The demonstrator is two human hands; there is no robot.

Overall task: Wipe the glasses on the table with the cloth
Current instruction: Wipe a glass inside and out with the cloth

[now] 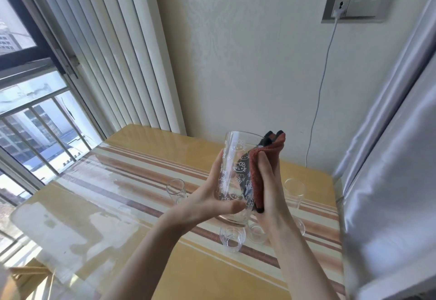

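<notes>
A tall clear glass (232, 158) printed with white cartoon cats is held up above the table, slightly tilted. My left hand (210, 199) grips its lower body from the left. My right hand (271, 188) presses a red-brown cloth (264, 158) with a dark underside against the glass's right side; part of the cloth shows through the glass. Several smaller clear glasses stand on the table: one at the left (175, 190), one at the right (294, 192), one in front (232, 238) and another (257, 232) partly hidden behind my right wrist.
The table (118, 205) has a yellow top under a glass sheet with a striped runner. A silvery cloth-covered appliance (389, 181) stands at the right. A white cable (318, 101) hangs from the wall socket. A window with bars is at the left.
</notes>
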